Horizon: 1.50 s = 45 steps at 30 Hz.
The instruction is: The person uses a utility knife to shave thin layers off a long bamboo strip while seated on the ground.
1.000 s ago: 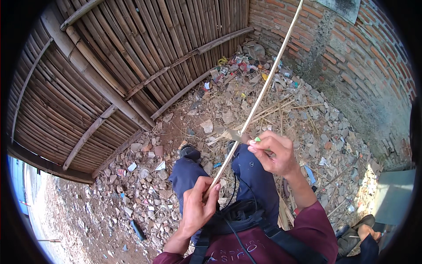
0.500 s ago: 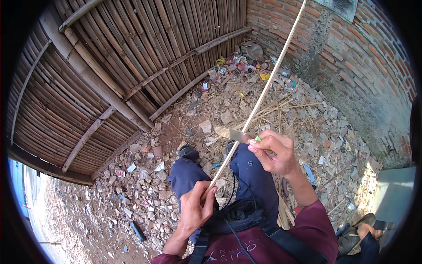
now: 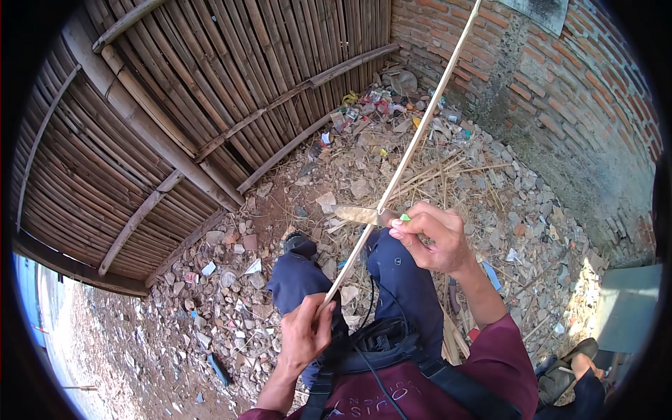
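A long, pale strip of split bamboo [image 3: 413,148] slants from my lap up toward the brick wall. Its near end is pinched in my left hand [image 3: 306,332], above my left thigh. My right hand [image 3: 435,239] is closed around the handle of a knife [image 3: 355,214], which is mostly hidden by the fingers. The knife's blade lies across the strip and touches it, with its tip pointing left. A small bright green bit [image 3: 404,218] shows at my right thumb and forefinger; what it is I cannot make out.
A bamboo-slat wall [image 3: 231,84] rises at the left and a brick wall [image 3: 553,91] at the right. Stones and litter [image 3: 231,294] cover the ground, with loose bamboo strips [image 3: 448,171] ahead. Another person's hand [image 3: 586,365] shows at the lower right.
The knife and my right hand have shifted slightly left along with the strip. My left hand has moved a little left and down, still holding the strip's near end.
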Available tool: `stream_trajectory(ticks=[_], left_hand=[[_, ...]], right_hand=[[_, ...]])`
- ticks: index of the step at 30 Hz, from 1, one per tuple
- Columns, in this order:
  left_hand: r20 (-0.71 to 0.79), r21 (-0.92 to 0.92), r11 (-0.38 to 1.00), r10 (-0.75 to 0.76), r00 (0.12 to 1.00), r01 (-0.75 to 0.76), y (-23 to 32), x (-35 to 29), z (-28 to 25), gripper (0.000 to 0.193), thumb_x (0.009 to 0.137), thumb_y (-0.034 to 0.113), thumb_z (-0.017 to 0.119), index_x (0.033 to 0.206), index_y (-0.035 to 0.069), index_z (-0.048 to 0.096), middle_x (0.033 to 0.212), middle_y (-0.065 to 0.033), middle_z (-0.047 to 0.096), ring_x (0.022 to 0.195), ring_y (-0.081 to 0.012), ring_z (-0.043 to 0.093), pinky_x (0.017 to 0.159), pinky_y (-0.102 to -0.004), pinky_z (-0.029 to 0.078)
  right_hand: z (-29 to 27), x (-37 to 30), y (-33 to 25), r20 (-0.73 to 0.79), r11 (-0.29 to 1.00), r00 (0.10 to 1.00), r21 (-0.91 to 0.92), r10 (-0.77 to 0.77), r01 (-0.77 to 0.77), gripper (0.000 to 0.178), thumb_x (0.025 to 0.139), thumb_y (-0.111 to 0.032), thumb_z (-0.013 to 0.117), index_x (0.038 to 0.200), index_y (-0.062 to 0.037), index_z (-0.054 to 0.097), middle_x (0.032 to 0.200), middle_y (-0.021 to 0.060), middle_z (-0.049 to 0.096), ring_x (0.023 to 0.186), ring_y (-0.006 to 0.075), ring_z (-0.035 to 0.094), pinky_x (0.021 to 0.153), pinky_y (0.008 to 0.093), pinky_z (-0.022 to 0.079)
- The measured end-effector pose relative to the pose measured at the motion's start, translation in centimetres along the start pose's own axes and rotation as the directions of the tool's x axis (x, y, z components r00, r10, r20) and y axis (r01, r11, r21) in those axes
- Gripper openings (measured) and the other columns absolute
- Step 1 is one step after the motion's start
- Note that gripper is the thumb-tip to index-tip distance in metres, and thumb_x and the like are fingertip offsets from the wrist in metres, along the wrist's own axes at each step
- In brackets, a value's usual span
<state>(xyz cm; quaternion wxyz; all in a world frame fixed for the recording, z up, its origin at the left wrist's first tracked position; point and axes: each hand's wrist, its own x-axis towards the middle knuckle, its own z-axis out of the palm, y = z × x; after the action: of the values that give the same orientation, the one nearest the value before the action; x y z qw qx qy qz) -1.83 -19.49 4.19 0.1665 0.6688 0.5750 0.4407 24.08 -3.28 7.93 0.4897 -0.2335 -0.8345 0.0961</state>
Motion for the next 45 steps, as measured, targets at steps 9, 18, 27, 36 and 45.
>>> stream_trajectory(ticks=[9,18,27,36,45], left_hand=[[0.03,0.058,0.998,-0.02,0.999,0.018,-1.0,-0.9,-0.7,0.013,0.096,0.002,0.076,0.107,0.004,0.069,0.071,-0.009,0.068,0.053,-0.0211,0.066,0.05,-0.0343,0.049],[0.054,0.01,0.983,-0.183,0.982,0.183,-2.9,-5.0,-1.5,0.007,0.097,0.002,0.072,0.097,0.003,0.065,0.06,-0.005,0.061,0.048,-0.012,0.056,0.048,-0.0289,0.042],[0.124,-0.291,0.909,-0.273,0.954,0.298,-3.7,-3.3,-0.4,0.006,0.104,0.006,0.067,0.104,0.002,0.062,0.061,-0.0013,0.061,0.05,-0.0062,0.051,0.049,-0.0266,0.037],[0.454,-0.281,0.877,-0.235,0.859,0.389,-2.6,-1.2,-1.8,0.016,0.11,0.014,0.059,0.112,-0.002,0.062,0.07,-0.0053,0.065,0.061,-0.0128,0.059,0.058,-0.0295,0.046],[0.259,-0.023,0.998,-0.054,0.964,0.062,-1.5,0.7,-1.4,0.033,0.102,0.021,0.072,0.124,0.0,0.06,0.1,-0.0137,0.07,0.087,-0.0269,0.07,0.08,-0.0401,0.054]], right_hand=[[0.0,0.2,-0.5,0.002,0.999,1.0,-0.049,0.004,-0.004,0.012,0.089,-0.005,0.083,0.094,-0.0072,0.072,0.084,0.0077,0.07,0.063,0.0192,0.069,0.051,0.033,0.052],[-3.8,0.4,6.1,-0.397,0.937,0.85,0.116,0.347,-0.328,0.012,0.099,-0.006,0.076,0.102,-0.0017,0.065,0.086,0.006,0.071,0.078,0.0092,0.067,0.067,0.0265,0.05],[2.3,0.7,-0.3,0.245,0.176,0.715,0.871,0.655,-0.46,0.033,0.1,-0.011,0.071,0.13,-0.0003,0.062,0.077,-0.0063,0.053,0.063,-0.0014,0.044,0.051,0.0185,0.031],[3.6,1.2,0.4,0.134,0.179,0.688,0.914,0.713,-0.363,0.019,0.102,-0.014,0.074,0.116,-0.0026,0.073,0.074,-0.0079,0.055,0.054,-0.0012,0.04,0.047,0.0191,0.027],[3.5,0.8,-0.2,0.133,0.305,0.718,0.841,0.683,-0.447,0.02,0.102,-0.016,0.077,0.113,-0.0003,0.079,0.073,-0.0056,0.062,0.058,-0.0006,0.043,0.051,0.0203,0.03]])
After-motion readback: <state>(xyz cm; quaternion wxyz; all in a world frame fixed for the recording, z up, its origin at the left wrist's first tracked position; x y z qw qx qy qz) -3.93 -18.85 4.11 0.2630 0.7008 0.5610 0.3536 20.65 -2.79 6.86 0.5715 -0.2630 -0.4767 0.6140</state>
